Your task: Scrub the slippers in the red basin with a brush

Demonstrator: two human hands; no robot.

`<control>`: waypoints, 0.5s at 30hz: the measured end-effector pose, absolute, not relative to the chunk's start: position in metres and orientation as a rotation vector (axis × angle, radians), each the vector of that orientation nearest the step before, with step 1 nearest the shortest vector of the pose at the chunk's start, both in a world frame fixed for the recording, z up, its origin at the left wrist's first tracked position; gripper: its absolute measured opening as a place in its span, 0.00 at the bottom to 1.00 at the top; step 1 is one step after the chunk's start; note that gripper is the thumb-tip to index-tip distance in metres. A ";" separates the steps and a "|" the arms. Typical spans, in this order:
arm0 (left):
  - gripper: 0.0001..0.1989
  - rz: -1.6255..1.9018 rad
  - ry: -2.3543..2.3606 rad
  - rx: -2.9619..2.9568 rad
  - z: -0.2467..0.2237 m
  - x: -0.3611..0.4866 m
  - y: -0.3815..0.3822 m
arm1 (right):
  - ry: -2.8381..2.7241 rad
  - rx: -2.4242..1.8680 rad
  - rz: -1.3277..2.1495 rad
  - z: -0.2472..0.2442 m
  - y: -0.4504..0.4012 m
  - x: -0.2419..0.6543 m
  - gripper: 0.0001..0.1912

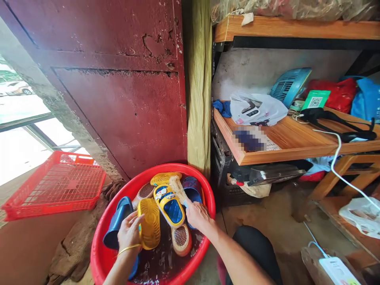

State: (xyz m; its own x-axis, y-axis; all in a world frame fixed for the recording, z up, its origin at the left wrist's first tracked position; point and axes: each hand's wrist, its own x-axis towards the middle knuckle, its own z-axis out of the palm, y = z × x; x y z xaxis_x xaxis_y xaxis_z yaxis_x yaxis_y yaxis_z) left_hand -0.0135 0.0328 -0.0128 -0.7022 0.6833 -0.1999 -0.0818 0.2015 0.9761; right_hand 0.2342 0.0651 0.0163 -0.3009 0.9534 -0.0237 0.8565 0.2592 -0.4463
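A red basin (211, 198) of dark water holds several slippers. My left hand (130, 233), with a yellow bracelet at the wrist, grips the edge of a yellow slipper (150, 225) whose ridged sole faces up. My right hand (198, 213) is closed round the light blue handle of a scrub brush (177, 189), its pale bristles beside a yellow and blue slipper (170, 206). Dark blue slippers (118, 225) lie at the left and right of the basin. Below the yellow and blue slipper rests one with a brown patterned sole (181, 238).
Left of the basin sits a red plastic crate (74, 184), with brown sacking (69, 253) near it. A maroon door (127, 107) stands behind. Wooden shelving (297, 134) at the right holds bags and a blue fan (289, 87); a power strip (338, 271) lies lower right.
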 end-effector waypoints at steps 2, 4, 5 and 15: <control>0.26 1.574 1.804 0.629 -0.025 -0.004 0.042 | -2.267 -1.639 0.572 0.020 0.063 0.231 0.22; 0.27 1.538 1.768 0.745 -0.036 0.004 0.050 | -2.254 -1.548 0.572 0.024 0.059 0.229 0.23; 0.27 1.522 1.745 0.781 -0.040 0.005 0.053 | -2.253 -1.482 0.576 0.026 0.056 0.228 0.23; 0.26 1.531 1.516 0.702 -0.038 -0.002 0.062 | -2.408 -1.437 0.529 0.014 0.053 0.209 0.25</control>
State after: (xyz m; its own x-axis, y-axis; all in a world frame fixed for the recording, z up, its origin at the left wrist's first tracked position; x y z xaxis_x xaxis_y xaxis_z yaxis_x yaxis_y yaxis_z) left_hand -0.0021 0.0622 -0.0381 -0.4832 0.8588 -0.1703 -0.1792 0.0933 0.9794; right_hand 0.2086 0.0533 0.0142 -0.4623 0.8849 0.0569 0.7795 0.4361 -0.4497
